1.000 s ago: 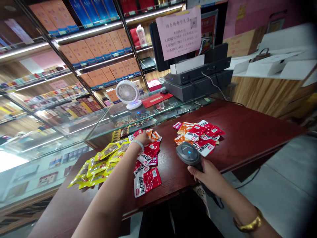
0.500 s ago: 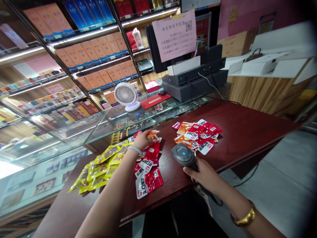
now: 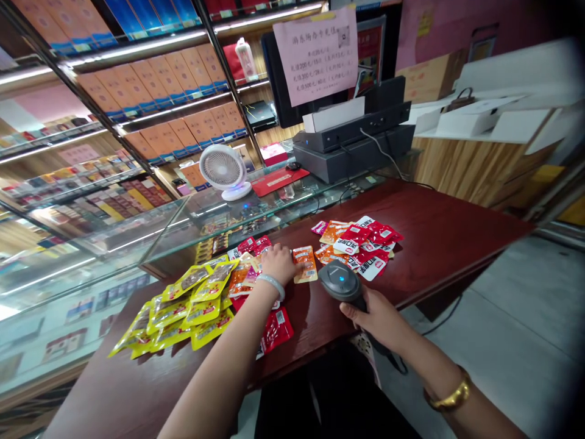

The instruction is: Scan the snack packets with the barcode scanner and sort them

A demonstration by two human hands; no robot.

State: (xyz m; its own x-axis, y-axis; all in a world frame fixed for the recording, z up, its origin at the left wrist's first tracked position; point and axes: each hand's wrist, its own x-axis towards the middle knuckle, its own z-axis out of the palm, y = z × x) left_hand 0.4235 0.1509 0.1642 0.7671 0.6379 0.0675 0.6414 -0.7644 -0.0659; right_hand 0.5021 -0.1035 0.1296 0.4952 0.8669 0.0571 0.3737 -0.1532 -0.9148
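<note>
My right hand (image 3: 377, 314) is wrapped round the handle of a dark grey barcode scanner (image 3: 342, 281), whose blue light is lit. My left hand (image 3: 278, 265), with a pale bangle at its wrist, pinches the left edge of an orange snack packet (image 3: 305, 264) just left of the scanner head. Its fingertips are partly hidden. Under and beside this hand lies a mixed heap of red and orange packets (image 3: 276, 329). Yellow snack packets (image 3: 205, 311) are piled to its left. Beyond the scanner lies another pile of red, white and orange packets (image 3: 365, 239).
All the packets lie on a dark red wooden table (image 3: 439, 225). Behind it is a glass counter (image 3: 183, 213) with a white fan (image 3: 223, 171), a red mat (image 3: 280, 181) and a dark cash-register unit (image 3: 351, 149). Shelves of boxes (image 3: 159, 79) stand at the back.
My left hand has moved right from the heap, bringing an orange packet out beside the scanner. The scanner stays in my right hand. The view has shifted slightly.
</note>
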